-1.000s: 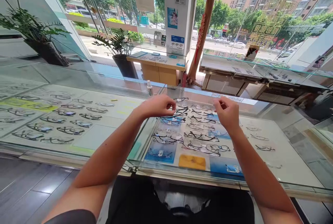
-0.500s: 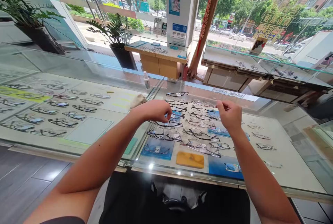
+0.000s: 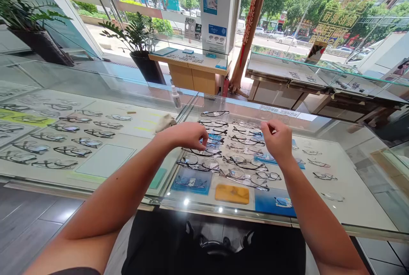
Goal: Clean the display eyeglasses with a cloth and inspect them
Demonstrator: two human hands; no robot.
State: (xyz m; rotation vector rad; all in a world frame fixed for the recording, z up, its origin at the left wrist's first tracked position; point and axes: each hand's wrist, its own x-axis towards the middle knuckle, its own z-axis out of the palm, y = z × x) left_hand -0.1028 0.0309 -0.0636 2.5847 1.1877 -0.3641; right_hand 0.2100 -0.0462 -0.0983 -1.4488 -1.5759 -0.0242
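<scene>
My left hand [image 3: 191, 135] is held over the glass display case [image 3: 319, 219], its fingers curled inward and thumb close to them. Level with it, my right hand [image 3: 277, 138] is closed with thumb against the curled fingers. Whatever either hand pinches, if anything, is too small or hidden to make out. Between and below the hands lie rows of eyeglasses [image 3: 245, 163], many with dark frames. Nearer me are a yellow-orange block [image 3: 231, 194], a blue card with glasses [image 3: 191, 182] and a darker blue card [image 3: 265, 202].
A spray bottle [image 3: 175, 97] and a crumpled beige cloth [image 3: 165, 123] stand beyond my left forearm. More eyeglasses [image 3: 73, 151] fill the left case, beside a pale rectangular pad [image 3: 105, 162]. A printed strip [image 3: 277, 111] runs along the far edge. Potted plants and other counters are farther off.
The view has shifted slightly, so the cases and hands sit a little farther left. My right hand has moved slightly left and up in view; both hands keep their curled shape.
</scene>
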